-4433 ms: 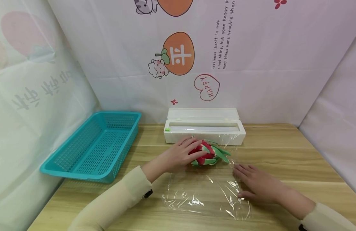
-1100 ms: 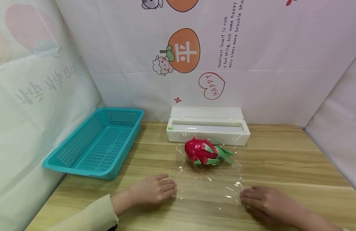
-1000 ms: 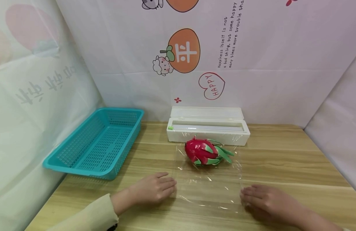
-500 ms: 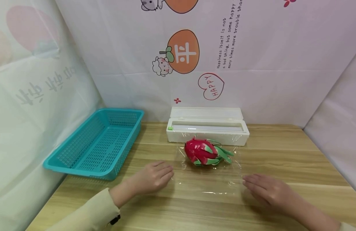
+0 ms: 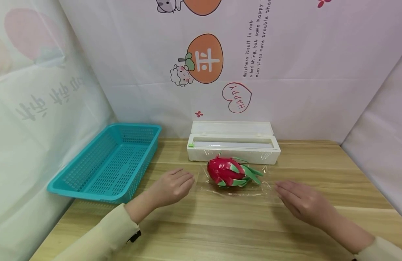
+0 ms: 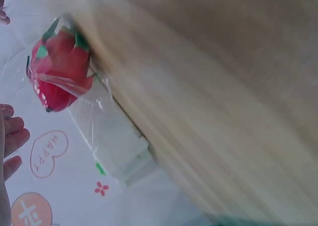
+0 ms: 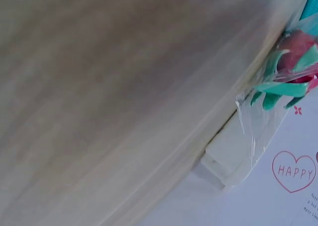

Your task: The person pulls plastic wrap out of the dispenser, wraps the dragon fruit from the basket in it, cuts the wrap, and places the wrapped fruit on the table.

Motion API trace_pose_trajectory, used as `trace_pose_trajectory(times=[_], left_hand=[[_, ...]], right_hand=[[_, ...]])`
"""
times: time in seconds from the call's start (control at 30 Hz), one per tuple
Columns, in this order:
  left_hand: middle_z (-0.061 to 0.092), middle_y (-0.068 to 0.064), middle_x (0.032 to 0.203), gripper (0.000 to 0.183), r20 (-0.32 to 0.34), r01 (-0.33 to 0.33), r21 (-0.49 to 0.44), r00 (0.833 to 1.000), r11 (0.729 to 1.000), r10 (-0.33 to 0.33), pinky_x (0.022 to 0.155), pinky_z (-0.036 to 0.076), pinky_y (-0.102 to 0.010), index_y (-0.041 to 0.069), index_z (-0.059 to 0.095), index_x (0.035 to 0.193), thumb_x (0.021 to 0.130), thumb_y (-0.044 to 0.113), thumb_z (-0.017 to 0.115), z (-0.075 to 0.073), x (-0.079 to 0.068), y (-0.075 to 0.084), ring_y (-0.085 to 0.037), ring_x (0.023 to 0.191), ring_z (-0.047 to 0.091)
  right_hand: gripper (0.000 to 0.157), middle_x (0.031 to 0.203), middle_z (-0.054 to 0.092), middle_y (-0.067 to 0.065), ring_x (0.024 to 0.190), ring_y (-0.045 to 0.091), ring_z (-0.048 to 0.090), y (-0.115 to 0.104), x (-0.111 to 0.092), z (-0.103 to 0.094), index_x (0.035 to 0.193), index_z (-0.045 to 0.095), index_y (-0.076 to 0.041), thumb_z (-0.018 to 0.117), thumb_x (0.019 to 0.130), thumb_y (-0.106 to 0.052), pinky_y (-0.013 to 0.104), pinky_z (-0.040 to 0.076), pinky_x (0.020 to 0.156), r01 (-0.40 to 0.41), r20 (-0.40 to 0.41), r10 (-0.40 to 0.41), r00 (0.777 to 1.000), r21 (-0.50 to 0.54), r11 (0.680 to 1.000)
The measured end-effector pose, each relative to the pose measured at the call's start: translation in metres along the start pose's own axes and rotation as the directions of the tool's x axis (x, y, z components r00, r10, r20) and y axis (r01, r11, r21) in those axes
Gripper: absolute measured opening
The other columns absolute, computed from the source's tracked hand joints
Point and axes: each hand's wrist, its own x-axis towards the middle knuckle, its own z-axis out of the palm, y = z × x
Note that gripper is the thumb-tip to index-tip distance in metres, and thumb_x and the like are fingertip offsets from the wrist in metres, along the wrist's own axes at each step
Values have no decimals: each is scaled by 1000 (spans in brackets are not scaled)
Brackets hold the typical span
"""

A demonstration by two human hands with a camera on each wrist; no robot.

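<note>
A red dragon fruit point(image 5: 224, 172) with green leaf tips lies on its side on clear plastic wrap point(image 5: 240, 194), in front of the white wrap box. My left hand point(image 5: 174, 187) pinches the wrap's near left side, its fingers bunched. On the opposite side my right hand point(image 5: 304, 201) pinches the near right side. Between them the wrap's near edge is drawn up close to the fruit. In the left wrist view wrap glints across the dragon fruit point(image 6: 62, 67), and curled fingertips point(image 6: 17, 139) show at the left edge. The right wrist view shows wrap point(image 7: 253, 121) stretching past the fruit's leaves.
The white wrap box point(image 5: 197, 155) stands at the back with its lid point(image 5: 231, 127) raised and a green slider point(image 5: 191, 145) at its left. A teal plastic basket point(image 5: 122, 197) sits at the left. Printed white cloth point(image 5: 298, 72) walls the wooden table point(image 5: 220, 232).
Earlier my left hand lay on the fruit; it then moved to the wrap's near left corner. Over the last second both hands have moved forward, carrying the wrap's near edge toward the fruit.
</note>
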Motion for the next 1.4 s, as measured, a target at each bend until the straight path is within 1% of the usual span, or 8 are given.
trace_pose_trajectory(times=[0.1, 0.27, 0.47, 0.57, 0.67, 0.9, 1.17, 1.4], left_hand=[[72, -9, 91, 30, -13, 25, -8, 1000, 1000, -25, 82, 55, -38, 2, 72, 93, 98, 11, 43, 2, 1, -6, -19, 85, 70], [72, -10, 90, 32, -23, 53, 10, 998, 999, -52, 82, 56, -39, 0, 71, 91, 99, 10, 42, 6, 2, -15, -19, 83, 70], [72, -10, 91, 11, 5, 94, 39, 996, 995, -94, 82, 55, -40, 0, 70, 91, 89, 6, 61, 7, 5, -24, -20, 83, 70], [73, -10, 91, 6, 18, 108, 48, 994, 993, -109, 82, 55, -40, 0, 69, 88, 85, 5, 65, 10, 7, -27, -20, 83, 70], [72, -10, 90, 6, 25, 123, 42, 992, 992, -124, 83, 55, -41, 0, 68, 86, 87, 5, 64, 12, 10, -30, -20, 82, 70], [72, -11, 91, 15, 79, 160, 45, 983, 986, -164, 86, 54, -43, 0, 68, 90, 95, 5, 54, 20, 15, -38, -22, 84, 70], [71, -10, 89, 7, 106, 219, 13, 970, 976, -219, 87, 53, -44, 3, 67, 86, 91, 2, 62, 32, 18, -43, -22, 83, 70], [71, -9, 86, 6, 174, 269, 28, 947, 963, -270, 89, 52, -44, 4, 66, 88, 92, 5, 62, 42, 16, -45, -22, 83, 69]], right_hand=[[36, 88, 71, 17, 69, 29, 68, 6, 0, 1, 92, 71, 6, 45, 102, -16, 42, 54, 56, -22, 2, 23, 1000, -24, 999], [38, 89, 71, 18, 70, 32, 68, 14, 0, 3, 93, 71, 8, 45, 102, -18, 45, 54, 56, -58, 9, 58, 998, -45, 997], [39, 90, 71, 19, 71, 33, 69, 22, 2, 6, 93, 72, 8, 46, 102, -20, 46, 55, 56, -82, 10, 82, 997, -71, 994], [39, 89, 71, 19, 70, 34, 68, 26, 2, 7, 92, 72, 8, 46, 102, -20, 47, 55, 57, -92, 13, 93, 996, -82, 992], [40, 89, 71, 19, 70, 33, 68, 30, 1, 9, 92, 72, 8, 47, 102, -21, 47, 55, 57, -106, 13, 107, 994, -92, 990], [37, 90, 70, 19, 73, 34, 68, 40, -5, 17, 93, 71, 8, 48, 101, -20, 49, 55, 60, -150, 15, 153, 988, -103, 983], [41, 90, 70, 22, 75, 38, 68, 47, -11, 25, 94, 70, 9, 45, 102, -22, 53, 55, 64, -227, 68, 237, 969, -131, 965], [43, 88, 70, 22, 73, 38, 68, 52, -14, 31, 93, 70, 8, 41, 102, -23, 52, 55, 67, -274, 134, 297, 945, -168, 947]])
